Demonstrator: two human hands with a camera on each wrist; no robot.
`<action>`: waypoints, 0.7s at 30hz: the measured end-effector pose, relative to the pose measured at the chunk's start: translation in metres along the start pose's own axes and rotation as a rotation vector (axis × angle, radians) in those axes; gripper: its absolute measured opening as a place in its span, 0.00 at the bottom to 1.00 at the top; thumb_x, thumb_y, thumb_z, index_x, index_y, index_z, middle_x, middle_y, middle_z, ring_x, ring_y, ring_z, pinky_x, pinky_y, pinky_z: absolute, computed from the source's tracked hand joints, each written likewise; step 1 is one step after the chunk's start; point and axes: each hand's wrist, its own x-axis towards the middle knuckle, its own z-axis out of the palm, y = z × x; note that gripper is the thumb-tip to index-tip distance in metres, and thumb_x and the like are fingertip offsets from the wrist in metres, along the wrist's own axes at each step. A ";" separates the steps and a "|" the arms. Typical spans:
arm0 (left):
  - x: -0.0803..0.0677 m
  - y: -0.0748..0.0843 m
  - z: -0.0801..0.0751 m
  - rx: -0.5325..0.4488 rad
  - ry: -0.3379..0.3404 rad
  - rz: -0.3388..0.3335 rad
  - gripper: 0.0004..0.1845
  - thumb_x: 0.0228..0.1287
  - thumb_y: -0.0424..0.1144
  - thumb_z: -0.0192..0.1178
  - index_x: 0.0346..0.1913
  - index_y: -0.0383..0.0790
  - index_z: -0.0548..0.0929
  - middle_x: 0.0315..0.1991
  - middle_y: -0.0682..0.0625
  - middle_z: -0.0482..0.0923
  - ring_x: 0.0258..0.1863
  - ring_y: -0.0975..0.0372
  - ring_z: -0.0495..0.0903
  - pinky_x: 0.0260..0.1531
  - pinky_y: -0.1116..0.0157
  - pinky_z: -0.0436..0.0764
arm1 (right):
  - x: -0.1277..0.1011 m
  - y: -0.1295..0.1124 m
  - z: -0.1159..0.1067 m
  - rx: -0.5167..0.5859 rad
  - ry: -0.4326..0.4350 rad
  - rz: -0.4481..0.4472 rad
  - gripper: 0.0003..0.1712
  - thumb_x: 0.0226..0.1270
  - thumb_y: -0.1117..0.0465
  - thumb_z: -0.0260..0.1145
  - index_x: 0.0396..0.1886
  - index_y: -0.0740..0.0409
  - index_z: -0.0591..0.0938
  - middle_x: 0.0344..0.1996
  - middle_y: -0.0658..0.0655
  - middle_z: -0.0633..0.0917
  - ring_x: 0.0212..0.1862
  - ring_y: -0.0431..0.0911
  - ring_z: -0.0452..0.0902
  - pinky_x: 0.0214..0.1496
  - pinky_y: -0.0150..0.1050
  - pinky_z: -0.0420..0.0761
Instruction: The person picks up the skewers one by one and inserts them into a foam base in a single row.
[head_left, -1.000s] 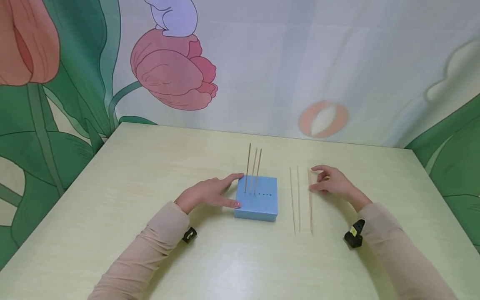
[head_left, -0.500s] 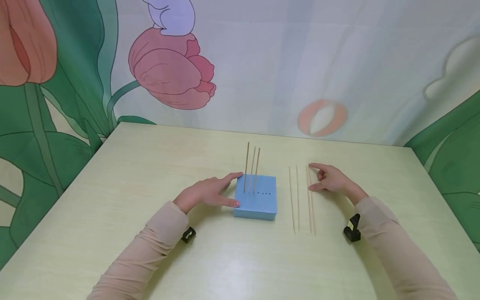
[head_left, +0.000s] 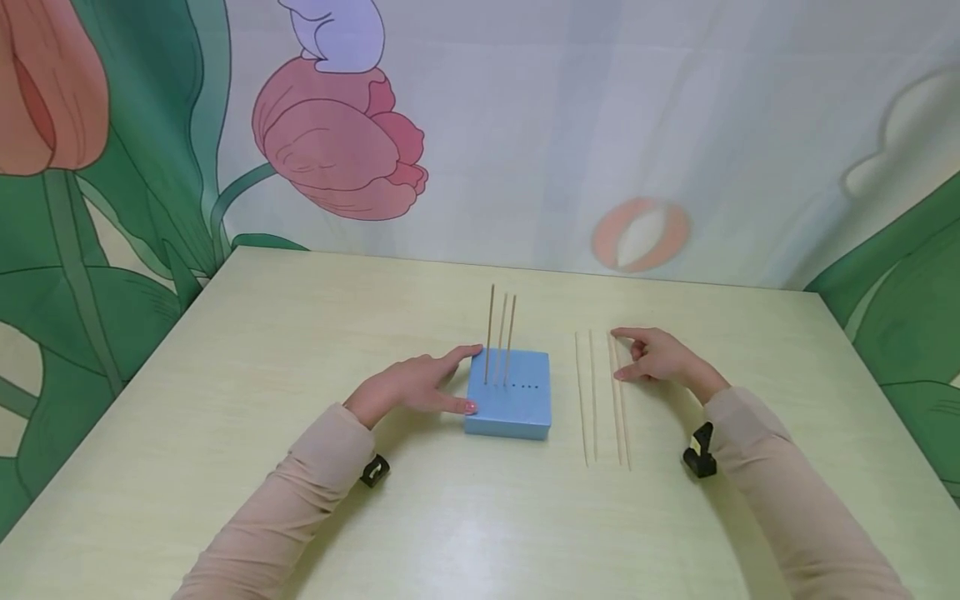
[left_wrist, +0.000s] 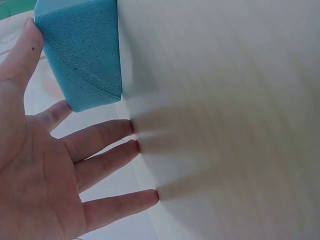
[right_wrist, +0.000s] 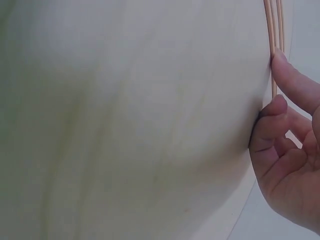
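Note:
In the head view, a blue foam block (head_left: 525,408) lies on the table with a row of small holes in its top. Three thin wooden sticks (head_left: 489,333) stand upright in it. My left hand (head_left: 408,383) spans the block's left side, thumb and index finger touching it. The left wrist view shows the block (left_wrist: 82,55) at the thumb and index, the other fingers spread and straight. To the right, my right hand (head_left: 660,356) touches a pair of loose sticks (head_left: 617,408), index finger stretched to their far end, thumb lower down. Its other fingers are curled.
Two more loose sticks (head_left: 594,400) lie roughly parallel between the block and the right hand. A pale wooden table (head_left: 420,533) carries everything. Behind its far edge hangs a printed curtain (head_left: 510,167). A black wrist camera (head_left: 700,451) sits at the right cuff.
The right index finger has straightened and the thumb and index have spread along the sticks. The pair under the right hand, nearly together before, lies further apart. The left hand has stayed on the block.

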 end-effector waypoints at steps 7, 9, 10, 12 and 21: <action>0.000 0.000 0.000 -0.003 -0.002 0.008 0.47 0.54 0.60 0.59 0.71 0.55 0.45 0.63 0.38 0.63 0.59 0.49 0.67 0.53 0.52 0.67 | 0.001 0.004 0.001 0.030 0.022 0.002 0.40 0.51 0.68 0.70 0.62 0.72 0.62 0.22 0.53 0.67 0.19 0.40 0.61 0.21 0.32 0.64; 0.000 0.001 0.000 -0.008 -0.003 0.015 0.47 0.54 0.60 0.59 0.71 0.54 0.45 0.63 0.37 0.63 0.58 0.48 0.68 0.53 0.52 0.67 | 0.000 0.005 0.001 0.050 0.019 -0.003 0.40 0.51 0.68 0.70 0.62 0.72 0.62 0.23 0.54 0.66 0.19 0.40 0.61 0.21 0.32 0.64; 0.000 0.000 0.000 -0.007 -0.004 0.012 0.47 0.54 0.60 0.59 0.71 0.54 0.45 0.63 0.37 0.63 0.58 0.49 0.68 0.53 0.52 0.67 | 0.000 0.005 0.001 0.063 0.018 0.002 0.39 0.51 0.69 0.70 0.62 0.72 0.62 0.24 0.54 0.66 0.19 0.40 0.61 0.21 0.32 0.64; 0.000 0.000 0.000 -0.006 -0.003 0.010 0.48 0.54 0.60 0.59 0.71 0.55 0.45 0.63 0.37 0.63 0.58 0.49 0.68 0.53 0.53 0.68 | -0.001 0.004 0.000 0.080 0.014 0.004 0.39 0.51 0.69 0.70 0.61 0.72 0.62 0.25 0.55 0.66 0.19 0.40 0.61 0.21 0.32 0.65; -0.001 0.000 -0.001 -0.017 -0.001 0.000 0.47 0.54 0.60 0.60 0.71 0.57 0.45 0.64 0.39 0.62 0.60 0.49 0.66 0.54 0.51 0.66 | -0.005 0.004 -0.001 0.147 -0.008 0.000 0.37 0.52 0.71 0.68 0.58 0.74 0.60 0.28 0.58 0.66 0.20 0.40 0.60 0.22 0.33 0.66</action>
